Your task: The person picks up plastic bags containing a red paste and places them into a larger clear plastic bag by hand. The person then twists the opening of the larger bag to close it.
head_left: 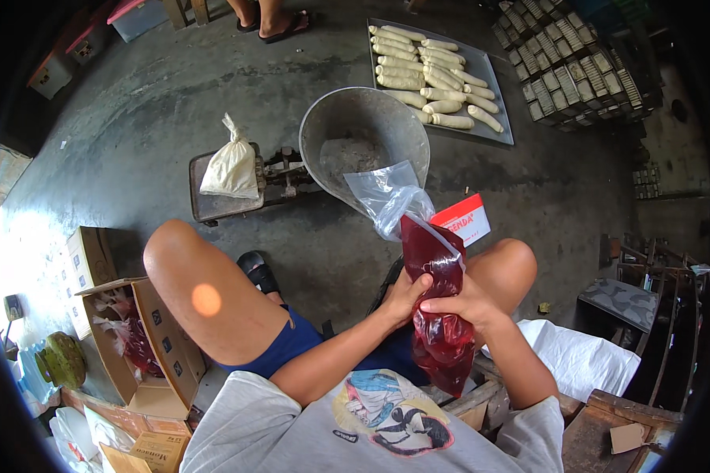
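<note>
Both of my hands grip a clear plastic bag of dark red, glossy contents (436,264) above my lap. My left hand (406,299) presses its left side, and my right hand (467,303) wraps its middle from the right, the thumbs close together. The bag bulges above and below my hands; whether it holds liquid or jelly I cannot tell. Its empty, crumpled clear top (390,197) reaches over the rim of a large grey metal scoop pan (312,150). Behind the bag is a red and white box (472,221).
A tied bag of pale powder (231,169) sits on a weighing scale (201,206). Pale dough rolls fill a metal tray (493,87). Left of me, an open cardboard box (170,347) holds red-filled bags. A white sack (568,355) lies right. A person's feet (280,24) stand at the back.
</note>
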Demonstrator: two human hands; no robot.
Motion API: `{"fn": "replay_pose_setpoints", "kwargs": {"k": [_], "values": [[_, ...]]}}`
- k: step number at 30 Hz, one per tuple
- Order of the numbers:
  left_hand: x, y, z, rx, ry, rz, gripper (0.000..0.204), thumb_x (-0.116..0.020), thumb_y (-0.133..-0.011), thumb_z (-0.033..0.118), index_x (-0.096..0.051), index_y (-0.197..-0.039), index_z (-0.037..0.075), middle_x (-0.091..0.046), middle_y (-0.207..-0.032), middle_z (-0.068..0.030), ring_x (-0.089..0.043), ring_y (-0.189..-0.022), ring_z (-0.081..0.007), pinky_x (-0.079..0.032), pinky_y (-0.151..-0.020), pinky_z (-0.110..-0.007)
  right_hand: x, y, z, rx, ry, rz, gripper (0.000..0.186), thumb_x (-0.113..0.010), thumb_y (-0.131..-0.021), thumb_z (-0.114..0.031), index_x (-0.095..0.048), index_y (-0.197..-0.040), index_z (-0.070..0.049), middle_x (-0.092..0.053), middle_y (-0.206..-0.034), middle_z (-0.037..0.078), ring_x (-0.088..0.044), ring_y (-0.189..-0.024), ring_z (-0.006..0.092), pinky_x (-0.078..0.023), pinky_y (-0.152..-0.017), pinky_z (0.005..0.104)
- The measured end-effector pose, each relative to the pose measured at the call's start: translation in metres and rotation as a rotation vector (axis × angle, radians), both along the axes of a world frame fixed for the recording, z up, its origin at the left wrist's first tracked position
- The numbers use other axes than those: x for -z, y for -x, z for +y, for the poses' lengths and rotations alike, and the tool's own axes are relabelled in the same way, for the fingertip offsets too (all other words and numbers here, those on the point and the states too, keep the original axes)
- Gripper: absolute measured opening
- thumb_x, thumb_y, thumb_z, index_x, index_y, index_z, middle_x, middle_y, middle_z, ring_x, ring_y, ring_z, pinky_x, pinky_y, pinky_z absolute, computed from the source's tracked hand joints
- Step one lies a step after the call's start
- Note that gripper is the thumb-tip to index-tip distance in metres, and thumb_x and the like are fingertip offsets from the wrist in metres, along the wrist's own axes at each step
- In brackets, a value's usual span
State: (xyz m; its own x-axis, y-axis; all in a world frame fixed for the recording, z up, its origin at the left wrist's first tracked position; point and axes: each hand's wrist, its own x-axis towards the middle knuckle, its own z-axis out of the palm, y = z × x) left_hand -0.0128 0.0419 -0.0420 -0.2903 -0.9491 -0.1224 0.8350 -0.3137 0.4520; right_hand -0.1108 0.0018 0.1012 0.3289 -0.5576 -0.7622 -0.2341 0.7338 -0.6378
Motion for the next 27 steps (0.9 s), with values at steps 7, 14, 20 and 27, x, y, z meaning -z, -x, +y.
{"fn": "replay_pose_setpoints", "kwargs": {"k": [7, 14, 20, 27], "values": [[-0.031, -0.018, -0.015, 0.118, -0.178, 0.262, 0.063, -0.070, -0.089, 0.035, -0.044, -0.134, 0.000, -0.059, -0.121, -0.0134, -0.060, -0.112, -0.0228, -0.050, -0.099, -0.039, 0.021, 0.012, -0.008, 0.066, 0.198, 0.084, 0.048, -0.073, -0.075, -0.004, -0.059, -0.121, -0.001, -0.065, -0.108, 0.009, -0.064, -0.097, 0.0177, -0.053, -0.083, 0.0316], [-0.039, -0.024, -0.015, 0.075, -0.320, 0.271, 0.046, -0.071, -0.088, 0.026, -0.054, -0.124, 0.003, -0.064, -0.111, -0.0097, -0.064, -0.101, -0.0194, -0.054, -0.090, -0.036, 0.024, 0.007, -0.006, -0.126, 0.327, 0.226, 0.044, -0.070, -0.079, -0.002, -0.058, -0.121, 0.000, -0.065, -0.110, 0.009, -0.062, -0.104, 0.0187, -0.052, -0.088, 0.0327], [-0.031, -0.024, -0.017, 0.093, -0.240, 0.241, 0.047, -0.071, -0.087, 0.026, -0.053, -0.124, 0.002, -0.064, -0.109, -0.0094, -0.065, -0.096, -0.0186, -0.056, -0.084, -0.034, 0.002, 0.001, -0.028, -0.059, 0.046, 0.028, 0.059, -0.083, -0.075, -0.010, -0.054, -0.126, -0.003, -0.062, -0.118, 0.010, -0.059, -0.111, 0.0209, -0.049, -0.095, 0.0372], [-0.029, -0.020, -0.018, 0.001, -0.237, 0.271, 0.053, -0.075, -0.083, 0.022, -0.052, -0.126, 0.003, -0.063, -0.113, -0.0102, -0.063, -0.102, -0.0209, -0.054, -0.090, -0.037, 0.021, -0.003, -0.024, -0.044, 0.003, 0.068, 0.054, -0.080, -0.074, -0.007, -0.056, -0.122, -0.002, -0.065, -0.108, 0.009, -0.063, -0.101, 0.0192, -0.053, -0.086, 0.0351]]}}
